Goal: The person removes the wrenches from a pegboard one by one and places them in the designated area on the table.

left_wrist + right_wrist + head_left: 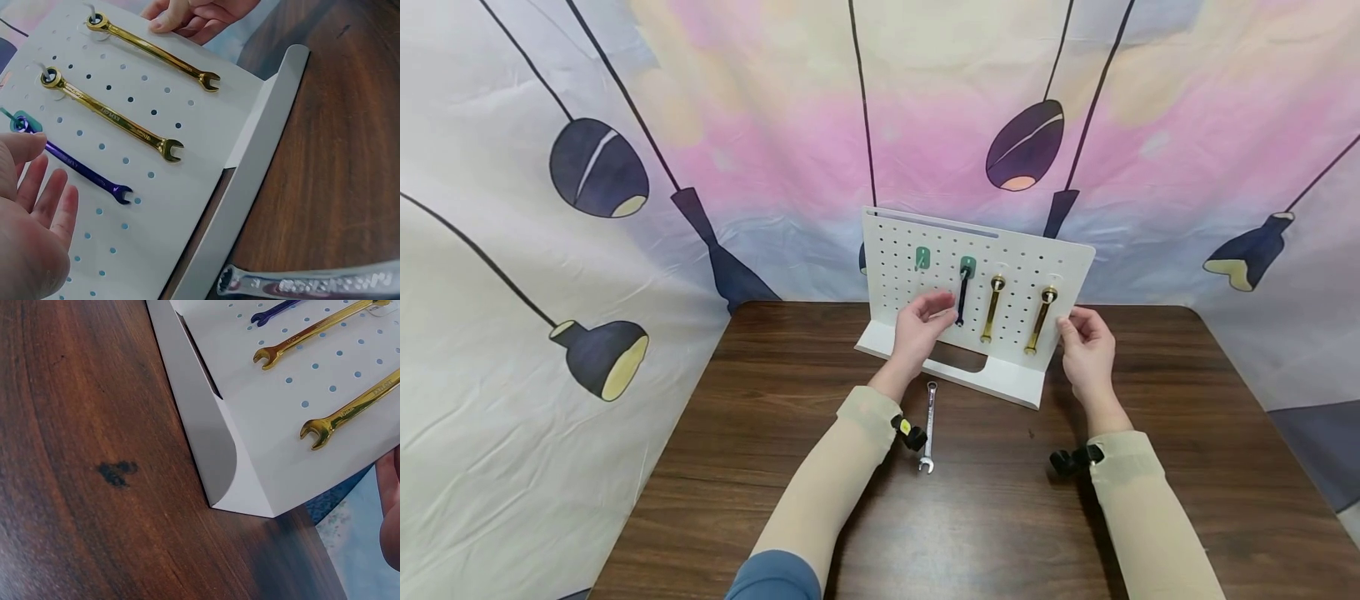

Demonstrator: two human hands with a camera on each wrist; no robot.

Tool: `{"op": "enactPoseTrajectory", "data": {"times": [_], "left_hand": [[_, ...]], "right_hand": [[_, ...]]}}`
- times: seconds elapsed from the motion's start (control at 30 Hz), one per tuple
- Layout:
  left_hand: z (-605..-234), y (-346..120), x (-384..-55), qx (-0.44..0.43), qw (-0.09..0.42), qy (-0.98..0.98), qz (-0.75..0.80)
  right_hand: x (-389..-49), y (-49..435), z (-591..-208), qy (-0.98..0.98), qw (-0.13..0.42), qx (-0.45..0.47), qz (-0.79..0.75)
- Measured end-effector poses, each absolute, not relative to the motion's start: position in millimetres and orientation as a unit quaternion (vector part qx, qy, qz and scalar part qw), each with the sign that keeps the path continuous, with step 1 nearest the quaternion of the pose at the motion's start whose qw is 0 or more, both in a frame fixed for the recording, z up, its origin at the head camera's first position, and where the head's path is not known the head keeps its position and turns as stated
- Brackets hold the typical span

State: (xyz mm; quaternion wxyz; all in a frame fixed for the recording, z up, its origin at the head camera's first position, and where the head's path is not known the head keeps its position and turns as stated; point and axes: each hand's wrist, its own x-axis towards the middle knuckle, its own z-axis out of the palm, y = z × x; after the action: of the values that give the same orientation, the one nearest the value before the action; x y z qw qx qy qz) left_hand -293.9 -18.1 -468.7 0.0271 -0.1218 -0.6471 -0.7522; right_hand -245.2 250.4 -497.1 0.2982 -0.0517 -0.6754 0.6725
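Observation:
A white pegboard (910, 287) stands on the table with three wrenches hanging by their ring ends. Two are gold, an inner gold wrench (112, 112) and an outer gold wrench (1041, 321); the third is a dark purple wrench (78, 162) on a green hook. My left hand (919, 329) is in front of the board beside the purple wrench, fingers loosely extended and nothing in them. In the left wrist view its thumb overlaps that wrench's ring end. My right hand (1088, 348) grips the board's right edge, thumb at the front. On the table lies a silver wrench (930, 429).
An unoccupied green hook plate (922, 257) is on the board's upper left. The board's base has a cut-out slot and a raised front lip (187, 419). Behind the brown wooden table (985, 517) hangs a cloth printed with lamps (775, 150).

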Motion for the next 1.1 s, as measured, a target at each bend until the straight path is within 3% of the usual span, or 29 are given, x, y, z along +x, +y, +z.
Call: {"op": "enactPoseTrajectory", "data": {"times": [1.1], "left_hand": [[-467, 6, -309, -0.092, 0.007, -0.645, -0.759]], "right_hand": [[-246, 252, -498, -0.679, 0.289, -0.06, 0.672]]}}
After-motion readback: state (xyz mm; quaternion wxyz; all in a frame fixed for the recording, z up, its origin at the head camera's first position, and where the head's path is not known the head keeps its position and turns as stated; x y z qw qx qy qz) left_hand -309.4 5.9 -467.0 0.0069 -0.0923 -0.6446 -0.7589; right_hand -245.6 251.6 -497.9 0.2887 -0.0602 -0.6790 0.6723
